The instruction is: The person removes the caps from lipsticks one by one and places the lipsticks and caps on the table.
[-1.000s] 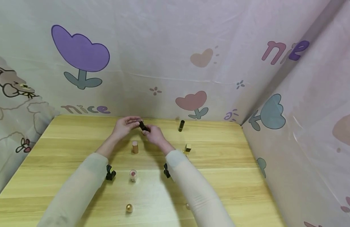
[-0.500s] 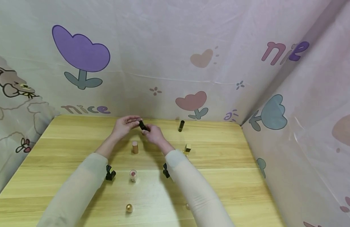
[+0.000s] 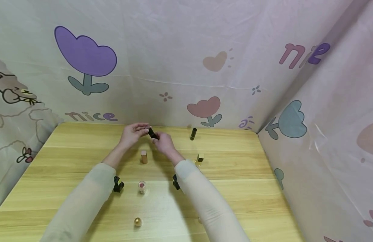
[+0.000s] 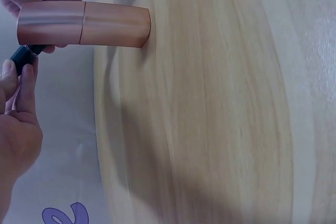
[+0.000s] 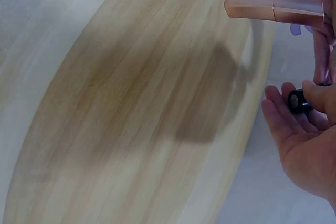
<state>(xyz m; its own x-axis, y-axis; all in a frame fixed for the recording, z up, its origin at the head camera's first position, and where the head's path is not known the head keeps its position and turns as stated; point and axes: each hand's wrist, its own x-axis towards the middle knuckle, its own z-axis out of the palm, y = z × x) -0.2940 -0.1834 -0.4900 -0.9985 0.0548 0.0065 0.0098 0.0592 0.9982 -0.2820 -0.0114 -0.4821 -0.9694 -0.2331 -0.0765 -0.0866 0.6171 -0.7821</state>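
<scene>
Near the far edge of the table, both hands hold one slim black tube, which looks like a lipstick and is tilted. My left hand pinches its upper left end between thumb and fingers. My right hand grips the lower right end, thumb on top. In the left wrist view part of the black tube shows between the left fingertips; in the right wrist view its round end sticks out under the right thumb. A rose-gold lipstick stands upright just in front of the hands.
A second black tube stands at the back right. Nearer are a gold-capped bottle, a clear container with pink inside, a gold ball-topped item and a pale round top partly behind the right sleeve. Patterned curtains border the table.
Both hands keep their hold on the black tube in nearly the same place. The right forearm has shifted very slightly left; the standing items have not moved.
</scene>
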